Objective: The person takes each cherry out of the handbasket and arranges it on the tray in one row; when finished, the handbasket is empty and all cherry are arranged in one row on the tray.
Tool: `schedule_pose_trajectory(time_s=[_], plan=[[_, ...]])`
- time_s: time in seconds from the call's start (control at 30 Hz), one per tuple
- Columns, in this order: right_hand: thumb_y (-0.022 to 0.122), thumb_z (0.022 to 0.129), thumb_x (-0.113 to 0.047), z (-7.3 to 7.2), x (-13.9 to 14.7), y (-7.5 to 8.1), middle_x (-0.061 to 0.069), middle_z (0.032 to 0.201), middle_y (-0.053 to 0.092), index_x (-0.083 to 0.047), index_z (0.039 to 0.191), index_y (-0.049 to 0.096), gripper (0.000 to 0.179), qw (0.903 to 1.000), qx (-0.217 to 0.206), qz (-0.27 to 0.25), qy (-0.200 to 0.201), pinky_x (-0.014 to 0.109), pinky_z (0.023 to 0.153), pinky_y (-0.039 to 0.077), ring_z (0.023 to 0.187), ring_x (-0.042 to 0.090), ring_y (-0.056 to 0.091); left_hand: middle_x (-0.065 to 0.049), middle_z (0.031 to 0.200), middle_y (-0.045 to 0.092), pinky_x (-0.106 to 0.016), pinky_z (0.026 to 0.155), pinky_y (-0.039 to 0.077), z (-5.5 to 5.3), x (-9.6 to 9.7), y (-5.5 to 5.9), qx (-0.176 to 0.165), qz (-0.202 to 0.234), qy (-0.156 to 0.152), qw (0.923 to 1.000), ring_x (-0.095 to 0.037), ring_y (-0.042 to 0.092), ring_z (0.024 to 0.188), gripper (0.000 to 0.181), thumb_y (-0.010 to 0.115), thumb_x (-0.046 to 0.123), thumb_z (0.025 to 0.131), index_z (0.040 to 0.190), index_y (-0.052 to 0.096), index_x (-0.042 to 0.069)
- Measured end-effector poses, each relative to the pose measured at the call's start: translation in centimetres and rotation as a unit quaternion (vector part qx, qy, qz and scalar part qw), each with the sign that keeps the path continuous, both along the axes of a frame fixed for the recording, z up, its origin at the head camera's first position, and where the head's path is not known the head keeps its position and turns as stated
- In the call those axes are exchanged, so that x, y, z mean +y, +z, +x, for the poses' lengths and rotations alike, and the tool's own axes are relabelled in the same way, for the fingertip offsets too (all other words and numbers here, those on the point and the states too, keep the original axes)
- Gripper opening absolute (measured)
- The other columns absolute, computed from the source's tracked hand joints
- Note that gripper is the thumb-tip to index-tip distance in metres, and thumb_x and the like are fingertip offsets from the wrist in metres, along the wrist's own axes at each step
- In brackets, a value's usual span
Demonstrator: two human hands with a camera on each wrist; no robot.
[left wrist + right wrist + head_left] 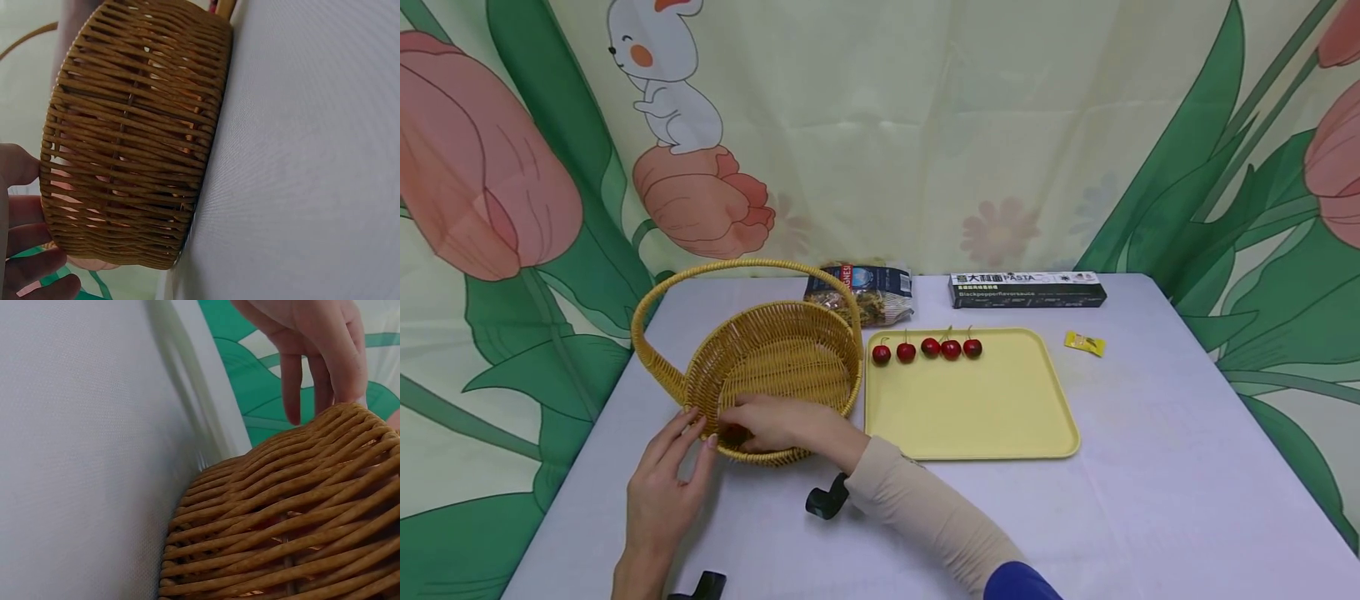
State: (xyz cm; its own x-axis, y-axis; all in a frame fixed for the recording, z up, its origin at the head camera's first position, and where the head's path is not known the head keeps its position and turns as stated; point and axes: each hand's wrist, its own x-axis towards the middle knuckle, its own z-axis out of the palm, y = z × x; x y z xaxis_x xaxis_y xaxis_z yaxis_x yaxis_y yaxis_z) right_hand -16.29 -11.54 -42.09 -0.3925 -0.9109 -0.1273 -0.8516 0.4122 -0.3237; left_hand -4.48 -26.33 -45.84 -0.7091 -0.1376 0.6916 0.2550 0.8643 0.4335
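Note:
A woven wicker basket (782, 358) with a tall handle stands on the left of the table. My left hand (662, 479) touches its near left rim, fingers spread and fairly straight; the left wrist view shows the thumb at the rim beside the weave. Inside the basket, near its front left wall, my right hand (771, 423) reaches down with bent fingers. Something dark red (734, 434) shows under those fingers; the fingertips are hidden, and I cannot tell whether they grip it. Several red cherries (951, 349) with stems lie in a row along the back of a yellow tray (970, 408).
Behind the basket lies a clear-and-blue pasta bag (880, 296). A dark pasta box (1027, 290) stands at the back edge, and a small yellow packet (1085, 343) lies right of the tray. The basket handle (745, 264) arches high over its back.

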Motion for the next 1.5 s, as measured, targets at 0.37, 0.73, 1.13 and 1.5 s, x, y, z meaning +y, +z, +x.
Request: schedule_pose_trajectory(time_s=[0.37, 0.73, 1.13, 1.5], plan=[[0.069, 0.095, -0.02, -0.6, 2.1, 1.0, 0.001, 0.129, 0.062, -0.012, 0.131, 0.058, 0.038, 0.9958, -0.025, -0.074, -0.047, 0.011, 0.091, 0.049, 0.113, 0.007, 0.061, -0.022, 0.122, 0.069, 0.001, 0.109, 0.026, -0.2, 0.3, 0.0, 0.006, 0.0, -0.007, 1.0, -0.044, 0.063, 0.113, 0.035, 0.078, 0.001, 0.079, 0.112, 0.072, -0.009], [0.07, 0.095, -0.018, -0.4, 6.8, 2.4, 0.005, 0.135, 0.059, -0.008, 0.136, 0.052, 0.046, 0.9777, -0.035, -0.182, -0.099, 0.013, 0.101, 0.048, 0.123, 0.012, 0.059, -0.022, 0.124, 0.068, 0.001, 0.11, 0.025, -0.3, 0.3, 0.2, 0.0, 0.0, -0.008, 1.0, -0.044, 0.062, 0.115, 0.036, 0.078, 0.0, 0.079, 0.112, 0.071, -0.009], [0.075, 0.088, -0.006, -0.1, 14.0, 4.7, 0.006, 0.114, 0.057, -0.007, 0.111, 0.063, 0.025, 0.9376, 0.063, -0.323, -0.111, 0.023, 0.081, 0.057, 0.097, 0.013, 0.06, -0.021, 0.123, 0.069, 0.001, 0.11, 0.026, -0.2, 0.3, 0.2, 0.006, 0.002, -0.008, 0.9999, -0.044, 0.062, 0.115, 0.034, 0.077, 0.002, 0.08, 0.112, 0.072, -0.008], [0.078, 0.085, -0.008, -1.9, 21.0, 5.8, 0.008, 0.113, 0.058, -0.006, 0.114, 0.064, 0.032, 0.897, 0.122, -0.369, -0.211, 0.03, 0.071, 0.057, 0.091, 0.016, 0.06, -0.02, 0.123, 0.069, 0.0, 0.109, 0.028, 0.0, 0.0, -0.1, 0.015, 0.009, -0.01, 0.9998, -0.043, 0.063, 0.114, 0.033, 0.077, 0.004, 0.08, 0.112, 0.073, -0.007]])
